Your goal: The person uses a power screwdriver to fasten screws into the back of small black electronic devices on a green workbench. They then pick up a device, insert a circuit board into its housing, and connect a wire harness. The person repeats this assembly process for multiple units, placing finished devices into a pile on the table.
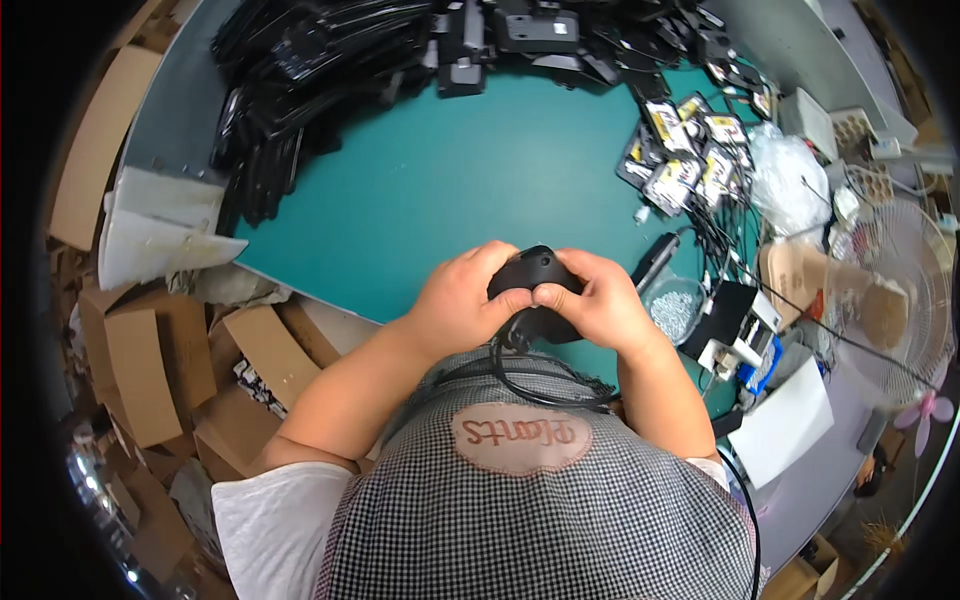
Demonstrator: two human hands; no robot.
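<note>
Near the table's front edge, close to my body, I grip a black plastic housing [538, 268] with both hands. It has a rounded top with a small round hole. My left hand [458, 300] wraps its left side and my right hand [606, 304] its right side. Both thumbs press on the near face, their tips almost meeting. My fingers on the far side are partly hidden. Below the thumbs shows another dark part, and I cannot tell if it is joined to the housing. A black cable [530, 396] loops down from there across my checked apron.
Black plastic parts [320, 60] are heaped along the table's far left. Labelled drive-like units with cables [680, 150] lie at the far right. Right of my hands are a bowl of small screws [673, 310] and a fan [890, 290]. Cardboard boxes [150, 370] stand left.
</note>
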